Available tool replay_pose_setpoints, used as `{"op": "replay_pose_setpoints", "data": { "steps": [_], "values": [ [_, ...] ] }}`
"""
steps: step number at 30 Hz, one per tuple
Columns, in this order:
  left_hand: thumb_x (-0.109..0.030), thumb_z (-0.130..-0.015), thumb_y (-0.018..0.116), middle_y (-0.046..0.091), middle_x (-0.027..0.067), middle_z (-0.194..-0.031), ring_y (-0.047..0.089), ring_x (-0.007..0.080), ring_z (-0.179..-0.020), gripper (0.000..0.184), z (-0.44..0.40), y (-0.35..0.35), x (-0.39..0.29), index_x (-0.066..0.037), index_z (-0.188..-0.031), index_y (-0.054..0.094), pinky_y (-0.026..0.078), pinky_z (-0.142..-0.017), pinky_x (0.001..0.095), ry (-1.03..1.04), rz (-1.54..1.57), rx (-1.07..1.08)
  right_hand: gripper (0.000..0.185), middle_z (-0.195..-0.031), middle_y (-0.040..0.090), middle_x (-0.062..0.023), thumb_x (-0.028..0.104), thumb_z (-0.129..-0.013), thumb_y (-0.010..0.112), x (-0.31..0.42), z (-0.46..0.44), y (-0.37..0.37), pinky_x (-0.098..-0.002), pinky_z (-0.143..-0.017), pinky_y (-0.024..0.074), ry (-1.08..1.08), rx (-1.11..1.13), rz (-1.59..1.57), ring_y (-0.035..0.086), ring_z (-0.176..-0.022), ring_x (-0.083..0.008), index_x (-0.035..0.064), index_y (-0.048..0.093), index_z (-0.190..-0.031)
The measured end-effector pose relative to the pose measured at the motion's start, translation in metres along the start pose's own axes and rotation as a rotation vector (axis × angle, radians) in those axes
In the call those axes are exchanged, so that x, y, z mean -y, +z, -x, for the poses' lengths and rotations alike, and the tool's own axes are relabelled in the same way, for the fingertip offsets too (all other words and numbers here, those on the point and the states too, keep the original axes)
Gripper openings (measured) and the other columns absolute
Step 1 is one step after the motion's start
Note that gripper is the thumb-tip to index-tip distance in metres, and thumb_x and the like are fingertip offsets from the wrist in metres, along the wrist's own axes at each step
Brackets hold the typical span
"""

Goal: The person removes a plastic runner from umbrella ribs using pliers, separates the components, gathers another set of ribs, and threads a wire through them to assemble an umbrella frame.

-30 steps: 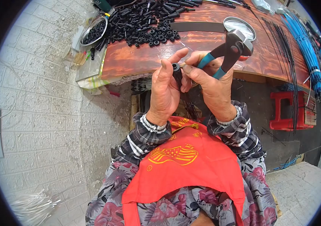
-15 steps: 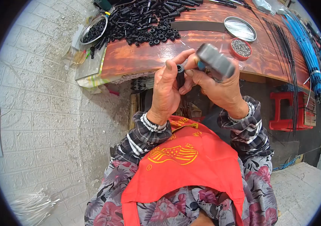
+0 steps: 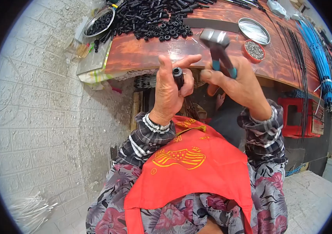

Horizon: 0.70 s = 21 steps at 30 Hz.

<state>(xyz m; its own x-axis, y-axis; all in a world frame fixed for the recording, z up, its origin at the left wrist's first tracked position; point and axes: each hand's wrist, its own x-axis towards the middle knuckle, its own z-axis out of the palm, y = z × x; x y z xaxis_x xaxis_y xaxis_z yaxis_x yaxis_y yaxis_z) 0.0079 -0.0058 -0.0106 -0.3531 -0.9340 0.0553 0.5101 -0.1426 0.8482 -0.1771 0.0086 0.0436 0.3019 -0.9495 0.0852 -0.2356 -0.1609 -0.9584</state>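
Note:
My left hand [image 3: 168, 91] is closed around a short black tube [image 3: 178, 79], its open round end facing up. The thumb and forefinger stick out, while the other fingers curl around the tube. To its right, my right hand [image 3: 240, 84] grips a hammer [image 3: 215, 38] by its dark and blue handle. The metal hammer head stands above that hand, apart from the tube. Both hands are over the near edge of the wooden table [image 3: 134, 56].
Black plastic parts [image 3: 150, 15] are heaped at the back left, beside a metal bowl [image 3: 100, 21] of small black pieces. A red dish [image 3: 254, 51] of small metal bits and a round tin [image 3: 254, 31] stand at right. Blue rods [image 3: 317, 58] and a red stool [image 3: 290, 117] lie farther right.
The hammer has swung more upright and moved slightly away from the tube. My right hand has shifted right and down, its fingers apart from the left hand. The left hand keeps the tube.

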Motion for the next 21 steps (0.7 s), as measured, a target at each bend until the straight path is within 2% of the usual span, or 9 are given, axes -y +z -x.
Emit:
{"op": "replay_pose_setpoints", "data": {
  "steps": [2, 3, 6, 7, 10, 14, 15, 18, 21],
  "values": [
    [-0.073, -0.092, 0.031, 0.038, -0.0038, -0.048, 0.032, 0.0045, -0.046, 0.086, 0.0, -0.005, -0.001, 0.004, -0.112, 0.065, 0.026, -0.046, 0.0218, 0.016, 0.012, -0.007, 0.014, -0.072, 0.068, -0.0068, 0.015, -0.084, 0.069, -0.009, 0.007, -0.006, -0.0299, -0.051, 0.045, -0.077, -0.013, 0.362, 0.062, -0.059, -0.0155, 0.0014, 0.064, -0.084],
    [-0.073, -0.092, 0.031, 0.038, -0.0038, -0.048, 0.032, 0.0045, -0.046, 0.086, 0.0, -0.007, -0.002, 0.004, -0.112, 0.065, 0.026, -0.046, 0.0218, 0.018, 0.011, -0.009, 0.014, -0.072, 0.068, -0.0068, 0.015, -0.084, 0.069, -0.012, 0.01, -0.009, -0.0299, -0.051, 0.045, -0.079, -0.011, 0.361, 0.062, -0.059, -0.0155, 0.0014, 0.064, -0.084],
    [-0.073, -0.091, 0.034, 0.041, -0.0047, -0.051, 0.032, 0.0049, -0.046, 0.086, 0.002, -0.012, -0.005, 0.004, -0.105, 0.069, 0.026, -0.046, 0.0223, -0.006, 0.039, -0.036, 0.012, -0.07, 0.063, -0.0155, 0.012, -0.083, 0.066, -0.017, 0.02, -0.011, -0.0405, -0.056, 0.0461, -0.168, -0.029, 0.819, 0.062, -0.062, -0.0312, 0.0014, 0.062, -0.087],
    [-0.073, -0.091, 0.034, 0.041, -0.0047, -0.051, 0.032, 0.0049, -0.046, 0.086, 0.002, -0.012, -0.005, 0.004, -0.105, 0.069, 0.026, -0.046, 0.0223, -0.006, 0.037, -0.036, 0.012, -0.07, 0.063, -0.0155, 0.012, -0.083, 0.066, -0.016, 0.018, -0.01, -0.0405, -0.056, 0.0461, -0.169, -0.03, 0.818, 0.062, -0.062, -0.0312, 0.0014, 0.062, -0.087],
    [-0.075, -0.09, 0.037, 0.044, -0.0055, -0.053, 0.033, 0.0043, -0.047, 0.086, 0.003, -0.008, 0.001, 0.004, -0.101, 0.07, 0.025, -0.046, 0.0224, -0.08, -0.043, -0.133, 0.013, -0.066, 0.059, -0.0193, 0.007, -0.081, 0.063, -0.011, 0.016, -0.007, -0.0475, -0.058, 0.0447, -0.206, 0.025, 1.005, 0.059, -0.065, -0.0402, 0.0026, 0.061, -0.093],
    [-0.076, -0.088, 0.04, 0.051, -0.0048, -0.059, 0.034, 0.0036, -0.047, 0.087, 0.003, -0.005, -0.007, 0.004, -0.099, 0.071, 0.024, -0.045, 0.0223, -0.062, -0.013, -0.168, 0.032, -0.074, 0.059, -0.0171, 0.003, -0.076, 0.064, -0.003, 0.013, -0.006, -0.0473, -0.063, 0.0453, -0.096, 0.079, 1.054, 0.06, -0.074, -0.0376, 0.0044, 0.057, -0.107],
    [-0.076, -0.088, 0.04, 0.051, -0.0048, -0.059, 0.034, 0.0036, -0.047, 0.087, 0.003, -0.006, -0.008, 0.004, -0.099, 0.071, 0.024, -0.045, 0.0223, -0.059, -0.016, -0.171, 0.032, -0.074, 0.059, -0.0171, 0.003, -0.076, 0.064, -0.001, 0.013, -0.004, -0.0473, -0.063, 0.0453, -0.1, 0.079, 1.052, 0.06, -0.074, -0.0376, 0.0044, 0.057, -0.107],
    [-0.079, -0.087, 0.033, 0.036, -0.0062, -0.05, 0.028, 0.0064, -0.046, 0.093, 0.004, -0.006, -0.007, 0.005, -0.11, 0.065, 0.024, -0.048, 0.0243, -0.089, -0.092, -0.16, 0.048, -0.09, 0.056, -0.0159, 0.0, -0.071, 0.064, 0.003, 0.018, 0.001, -0.0445, -0.069, 0.046, -0.229, -0.03, 1.061, 0.057, -0.088, -0.0366, 0.0057, 0.052, -0.117],
    [-0.079, -0.088, 0.033, 0.037, -0.006, -0.051, 0.029, 0.006, -0.047, 0.092, 0.003, -0.001, -0.005, 0.005, -0.11, 0.066, 0.025, -0.049, 0.0241, -0.089, -0.094, -0.183, 0.053, -0.096, 0.053, -0.0146, -0.001, -0.07, 0.064, 0.0, 0.019, 0.002, -0.0431, -0.071, 0.0461, -0.228, -0.043, 1.115, 0.054, -0.093, -0.0358, 0.0058, 0.05, -0.12]
  ]
}}
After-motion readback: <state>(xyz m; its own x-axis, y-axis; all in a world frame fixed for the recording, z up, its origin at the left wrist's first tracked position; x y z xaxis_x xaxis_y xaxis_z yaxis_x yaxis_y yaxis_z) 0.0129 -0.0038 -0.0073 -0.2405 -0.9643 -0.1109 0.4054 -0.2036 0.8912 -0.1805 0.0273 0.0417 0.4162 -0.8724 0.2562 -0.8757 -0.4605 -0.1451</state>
